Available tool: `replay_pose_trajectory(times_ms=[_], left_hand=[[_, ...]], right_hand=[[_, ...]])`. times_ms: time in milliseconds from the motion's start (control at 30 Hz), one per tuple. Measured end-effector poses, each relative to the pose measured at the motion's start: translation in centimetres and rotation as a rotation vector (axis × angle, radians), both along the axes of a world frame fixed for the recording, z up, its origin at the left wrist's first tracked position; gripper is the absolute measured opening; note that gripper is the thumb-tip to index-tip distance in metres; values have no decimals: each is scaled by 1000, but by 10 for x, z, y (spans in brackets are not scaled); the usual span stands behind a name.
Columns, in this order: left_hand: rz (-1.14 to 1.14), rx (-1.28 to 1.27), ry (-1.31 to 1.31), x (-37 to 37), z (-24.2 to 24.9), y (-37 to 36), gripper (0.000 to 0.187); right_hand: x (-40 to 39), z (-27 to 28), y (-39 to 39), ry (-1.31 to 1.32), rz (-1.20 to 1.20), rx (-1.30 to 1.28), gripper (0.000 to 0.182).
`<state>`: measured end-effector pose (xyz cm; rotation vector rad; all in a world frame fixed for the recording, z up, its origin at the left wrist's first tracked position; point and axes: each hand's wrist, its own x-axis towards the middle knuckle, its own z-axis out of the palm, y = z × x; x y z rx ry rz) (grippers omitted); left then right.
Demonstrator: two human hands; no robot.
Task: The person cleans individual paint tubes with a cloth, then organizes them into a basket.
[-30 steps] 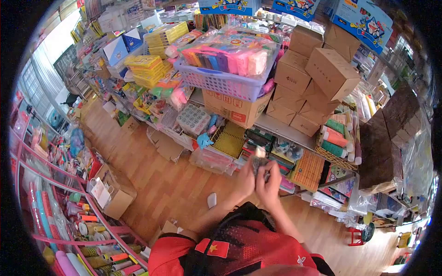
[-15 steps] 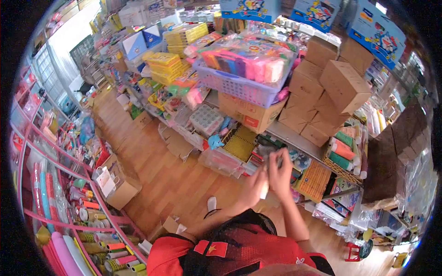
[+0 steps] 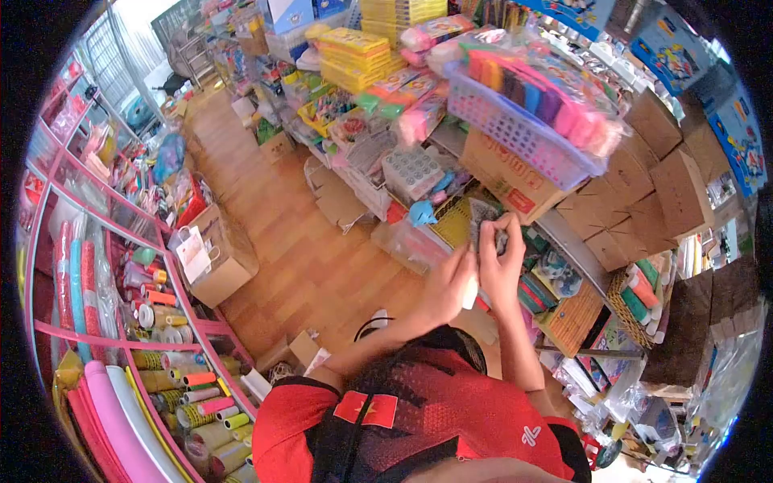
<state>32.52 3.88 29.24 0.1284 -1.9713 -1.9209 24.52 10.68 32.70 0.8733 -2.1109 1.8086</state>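
Observation:
Both of my hands meet in front of my chest, over the edge of the goods shelf. With its fingers bent, my right hand [image 3: 502, 256] pinches a small see-through plastic packet [image 3: 483, 212] with dark grey contents, its top standing up above the fingers. My left hand [image 3: 452, 283] is closed against the same packet from the other side, fingertips beside the right thumb. A small white piece [image 3: 470, 293] shows under the left palm; what it is I cannot tell. Beyond the hands lie a yellow woven basket [image 3: 452, 229] and a light blue figure-shaped item [image 3: 421, 213].
A purple basket [image 3: 515, 133] of colourful packs sits on a cardboard box [image 3: 507, 173]. Brown cartons [image 3: 620, 201] are stacked at right, near a wicker basket [image 3: 624, 310] of rolls. Pink-framed shelves [image 3: 121, 338] stand at left, beside an open carton [image 3: 213, 262] on the wooden floor.
The view has turned left, so the shelf goods sit further right. My hands remain together, and the packet now shows more clearly above the right fingers.

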Motion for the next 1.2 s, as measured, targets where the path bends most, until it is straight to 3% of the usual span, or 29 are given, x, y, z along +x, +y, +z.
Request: replay_pose_trajectory(times_ms=[67,167,200,300,333,367,433,467,500,567,633,667,700,767,867,900,1000,1067,1100,1200], left_hand=[[168,82,63,-15,-29,-28,46],[142,159,232,-18,-5,-71,46],[160,81,234,-13,2,-75,46],[-144,249,-11,6,-6,-75,45],[-208,424,59,6,-9,-69,44],[-202,434,60,8,-8,-75,44],[-87,425,70,3,-4,-96,44],[27,216,289,-13,-12,-112,44],[27,296,188,-11,-11,-130,47],[71,191,240,-7,-2,-149,50],[181,-48,309,8,5,-145,51],[-23,166,69,18,3,-146,51],[8,50,139,24,2,-140,50],[57,128,277,17,1,-140,50],[91,253,166,15,-2,-169,49],[241,32,317,7,-2,-184,48],[148,95,229,16,4,-197,47],[184,-62,381,7,-11,-191,47],[29,129,136,19,-5,-188,50],[37,-69,127,23,4,-181,53]], right_hand=[[18,-17,-16,48,44,8,18],[46,-21,-39,49,131,-18,21],[41,-21,-44,99,121,-9,21],[12,0,-66,37,21,-61,22],[7,9,-75,-17,32,-78,22],[5,12,-82,-67,44,-95,22],[14,-3,-94,-33,43,-54,22],[24,-9,-101,52,71,-63,22],[36,-19,-107,43,119,-92,22],[55,-24,-122,27,123,-171,23],[40,-19,-125,162,121,-98,21],[28,-9,-130,76,92,-101,20],[20,-1,-137,-8,60,-104,18],[18,1,-153,30,82,-105,16],[39,-5,-165,128,152,-96,17],[46,-14,-166,164,189,-85,17],[56,-23,-171,174,242,-77,20],[44,-12,-174,163,204,-94,19],[35,-5,-178,145,171,-123,19],[20,8,-180,60,134,-110,15]])
